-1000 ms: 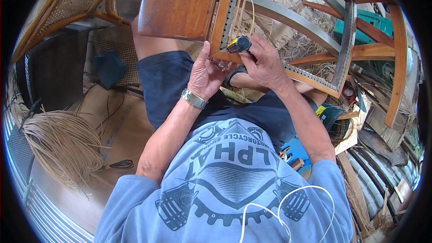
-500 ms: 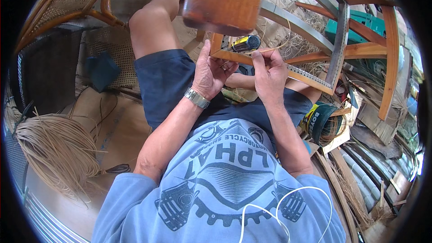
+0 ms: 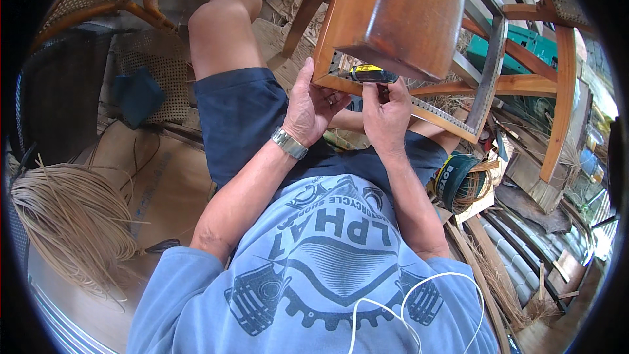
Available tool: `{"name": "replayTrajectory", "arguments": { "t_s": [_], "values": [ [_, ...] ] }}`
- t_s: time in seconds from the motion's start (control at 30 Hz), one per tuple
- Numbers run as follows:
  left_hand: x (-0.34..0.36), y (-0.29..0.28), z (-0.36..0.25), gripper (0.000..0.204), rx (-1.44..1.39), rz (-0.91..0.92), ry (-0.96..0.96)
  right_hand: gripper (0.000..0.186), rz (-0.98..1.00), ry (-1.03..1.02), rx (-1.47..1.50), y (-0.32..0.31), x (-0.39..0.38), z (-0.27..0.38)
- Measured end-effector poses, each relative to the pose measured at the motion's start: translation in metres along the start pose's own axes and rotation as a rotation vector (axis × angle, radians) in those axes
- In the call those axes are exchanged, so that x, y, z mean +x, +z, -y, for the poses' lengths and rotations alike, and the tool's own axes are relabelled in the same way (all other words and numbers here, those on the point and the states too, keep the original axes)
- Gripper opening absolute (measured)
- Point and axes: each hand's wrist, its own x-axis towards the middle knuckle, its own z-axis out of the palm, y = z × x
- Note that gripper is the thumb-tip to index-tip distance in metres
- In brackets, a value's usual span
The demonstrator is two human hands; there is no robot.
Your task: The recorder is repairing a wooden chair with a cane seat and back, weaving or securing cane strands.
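Since one second ago both hands have come closer together at the wooden chair frame [image 3: 393,26], and the frame now stands higher and nearer in the view. The left hand [image 3: 311,105] curls on the frame's lower rail, fingers half bent and touching the wood. The right hand [image 3: 386,115] is closed at the same rail, just under a yellow and black tool [image 3: 368,74] that lies against the drilled edge; whether its grip holds the tool cannot be told. A metal wristwatch [image 3: 289,142] sits on the left wrist. The frame is smooth, brown, varnished wood with a row of small holes. At the left lies a bundle of thin pale cane strands [image 3: 72,223] on a cardboard sheet [image 3: 164,170]. A dark green roll [image 3: 458,180] rests at the right.
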Motion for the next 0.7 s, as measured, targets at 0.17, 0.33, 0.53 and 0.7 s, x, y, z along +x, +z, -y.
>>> {"name": "replayTrajectory", "arguments": {
  "t_s": [0.17, 0.33, 0.53, 0.7],
  "values": [
    [-0.001, 0.0, -0.001, 0.063, 0.017, 0.037, 0.012, 0.012, 0.018, 0.076, -0.028, -0.004, -0.001, 0.004],
    [-0.002, 0.0, -0.001, 0.061, 0.013, -0.003, 0.02, 0.012, 0.041, 0.046, -0.026, 0.0, -0.003, 0.004],
    [-0.002, 0.0, -0.001, 0.058, -0.008, 0.003, 0.014, 0.011, 0.071, -0.091, -0.186, 0.004, -0.005, -0.002],
    [-0.001, 0.0, -0.001, 0.057, -0.013, 0.016, 0.02, 0.017, 0.062, -0.24, -0.223, 0.005, -0.003, -0.006]
  ]
}}
